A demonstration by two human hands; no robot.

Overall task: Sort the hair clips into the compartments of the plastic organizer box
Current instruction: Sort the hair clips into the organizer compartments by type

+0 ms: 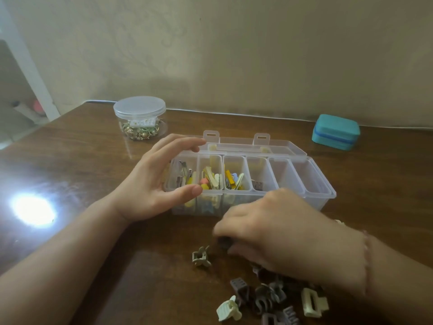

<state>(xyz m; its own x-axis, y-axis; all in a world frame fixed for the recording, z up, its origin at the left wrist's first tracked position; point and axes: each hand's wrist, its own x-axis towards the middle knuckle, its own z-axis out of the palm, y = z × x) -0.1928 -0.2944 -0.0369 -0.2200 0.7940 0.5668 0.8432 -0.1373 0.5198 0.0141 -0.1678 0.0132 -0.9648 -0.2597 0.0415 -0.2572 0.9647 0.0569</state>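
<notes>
A clear plastic organizer box [314, 184] with several compartments stands open on the brown table, its lid folded back. The left compartments hold metal and coloured hair clips; one brown clip [257, 185] lies in a middle compartment and the right ones look bare. My left hand [150, 181] cups the box's left end, fingers relaxed. My right hand [276, 228] is down on the table in front of the box, fingers curled around a small dark clip [224, 242]. A grey-green claw clip [201, 256] lies alone, and a pile of claw clips [269, 299] lies under my right wrist.
A round clear jar [140, 118] with a lid, holding gold trinkets, stands at the back left. A teal case [335, 132] sits at the back right by the wall. A bright light glare [32, 209] shows on the table's left.
</notes>
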